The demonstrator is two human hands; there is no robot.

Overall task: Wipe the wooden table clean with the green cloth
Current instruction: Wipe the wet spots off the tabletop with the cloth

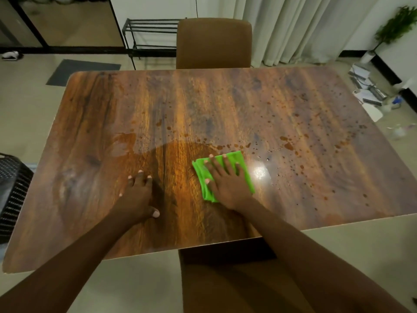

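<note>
The wooden table [94, 123] fills the middle of the view. Dark droplets and splashes [302, 123] speckle its right half and centre, and a wet smear lies left of centre. A folded green cloth [244, 168] lies flat on the table near the front centre. My right hand [225, 181] presses down on the cloth with fingers spread, covering its middle. My left hand [137, 197] rests flat on the bare wood to the left of the cloth, fingers apart, holding nothing.
A brown chair [214, 44] stands at the far side of the table. A second brown chair seat [225, 279] is below the near edge. A black woven basket [13, 188] sits at the left. Papers and clutter [370, 91] lie on the floor at right.
</note>
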